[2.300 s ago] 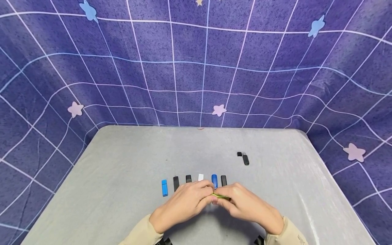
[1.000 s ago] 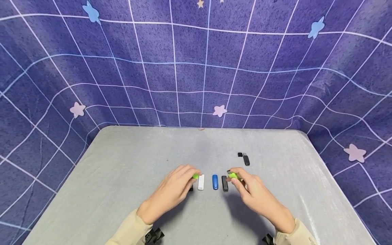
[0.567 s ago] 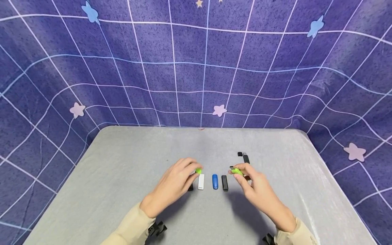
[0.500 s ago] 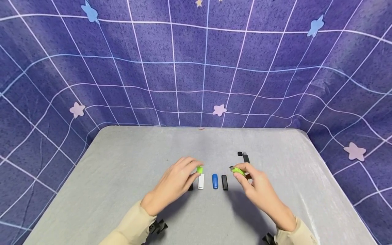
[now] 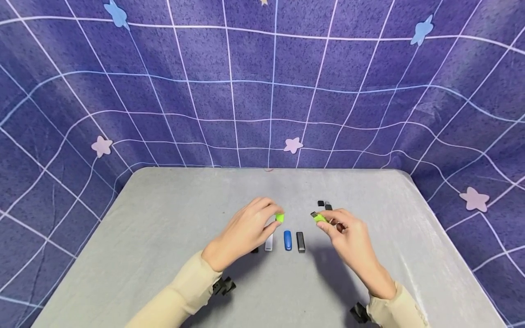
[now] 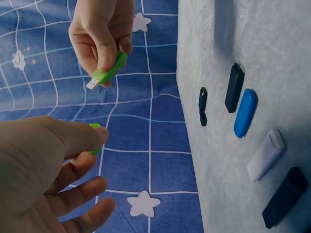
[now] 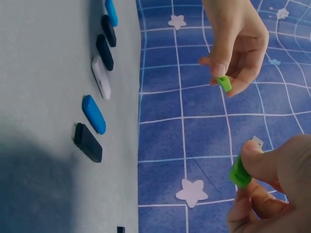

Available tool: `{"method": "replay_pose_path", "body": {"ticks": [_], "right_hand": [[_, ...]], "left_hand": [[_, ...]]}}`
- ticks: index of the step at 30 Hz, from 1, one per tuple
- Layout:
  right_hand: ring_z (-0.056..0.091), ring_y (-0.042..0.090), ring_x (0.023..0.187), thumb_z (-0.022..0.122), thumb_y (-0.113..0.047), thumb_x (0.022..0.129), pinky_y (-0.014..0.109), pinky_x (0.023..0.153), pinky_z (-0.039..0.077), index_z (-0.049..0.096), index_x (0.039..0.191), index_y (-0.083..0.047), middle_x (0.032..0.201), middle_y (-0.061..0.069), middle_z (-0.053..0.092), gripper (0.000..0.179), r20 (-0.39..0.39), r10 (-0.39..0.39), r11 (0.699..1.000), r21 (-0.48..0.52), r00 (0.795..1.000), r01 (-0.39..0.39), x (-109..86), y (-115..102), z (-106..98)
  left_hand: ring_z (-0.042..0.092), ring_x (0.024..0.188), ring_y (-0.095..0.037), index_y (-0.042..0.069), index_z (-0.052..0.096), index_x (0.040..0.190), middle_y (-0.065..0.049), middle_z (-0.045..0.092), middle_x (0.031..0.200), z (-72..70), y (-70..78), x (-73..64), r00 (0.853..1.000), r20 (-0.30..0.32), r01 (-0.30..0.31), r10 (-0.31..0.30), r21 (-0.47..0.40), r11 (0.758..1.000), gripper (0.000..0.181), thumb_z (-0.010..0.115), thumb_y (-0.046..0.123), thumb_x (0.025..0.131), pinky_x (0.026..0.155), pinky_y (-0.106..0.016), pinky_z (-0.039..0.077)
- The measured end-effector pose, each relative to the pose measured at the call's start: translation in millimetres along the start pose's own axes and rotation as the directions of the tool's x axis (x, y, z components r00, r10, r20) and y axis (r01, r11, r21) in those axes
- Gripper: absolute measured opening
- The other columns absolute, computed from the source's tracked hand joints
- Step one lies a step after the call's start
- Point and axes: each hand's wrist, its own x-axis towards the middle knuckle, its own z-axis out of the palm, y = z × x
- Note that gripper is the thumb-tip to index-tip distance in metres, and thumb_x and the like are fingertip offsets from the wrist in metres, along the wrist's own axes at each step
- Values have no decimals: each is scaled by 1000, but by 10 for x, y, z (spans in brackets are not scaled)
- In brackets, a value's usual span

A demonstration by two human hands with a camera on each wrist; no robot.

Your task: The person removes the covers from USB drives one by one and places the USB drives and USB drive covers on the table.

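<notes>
My left hand (image 5: pixel 242 230) pinches a small bright green cap (image 5: pixel 280 217) between thumb and forefinger; in the left wrist view its other fingers are loosely bent. To its right, my right hand (image 5: pixel 352 232) grips a green USB stick (image 5: pixel 321 218), with the bare metal plug (image 6: pixel 92 84) pointing toward the left hand. Cap and stick are held apart above the table. In the right wrist view the cap (image 7: pixel 224 83) shows its opening, and the stick's green body (image 7: pixel 240 172) sits between thumb and fingers.
A row of sticks lies below on the grey table (image 5: pixel 172 205): blue (image 5: pixel 288 240), black (image 5: pixel 301 242), white (image 5: pixel 269 243), and more, partly hidden by the left hand. Beyond the right hand lie an uncapped black stick (image 5: pixel 328 207) and a black cap (image 5: pixel 321 203).
Both hands were together at the green stick; they then parted, the cap going with the left hand. Since then both have moved away from the body, and the left has shifted right.
</notes>
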Motion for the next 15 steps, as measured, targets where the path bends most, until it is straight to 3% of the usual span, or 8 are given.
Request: {"method": "replay_pose_path", "body": {"ticks": [6, 11, 15], "right_hand": [[64, 5, 71, 87, -3, 79, 10, 67, 51, 77, 96, -4, 80, 2, 74, 19, -4, 49, 998, -41, 999, -49, 88, -7, -3], [64, 7, 71, 85, -7, 84, 11, 66, 51, 77, 95, -5, 81, 4, 74, 15, -13, 142, 989, -33, 990, -143, 187, -20, 24], [65, 10, 71, 84, -7, 84, 11, 67, 52, 77, 95, -5, 84, 6, 73, 14, -30, 171, 985, -30, 985, -172, 255, -27, 61]], "left_hand": [[64, 104, -18, 12, 72, 108, 0, 69, 110, 27, -15, 129, 1000, 1, -19, 19, 28, 999, 13, 74, 16, 95, 92, -32, 55], [64, 105, -19, 12, 73, 109, 0, 69, 111, 42, -23, 231, 999, 26, -23, 22, 59, 998, 15, 75, 20, 95, 94, -32, 55], [64, 106, -18, 12, 73, 113, 0, 70, 114, 40, -11, 297, 999, 43, -19, 15, 78, 997, 19, 75, 20, 96, 95, -32, 55]]}}
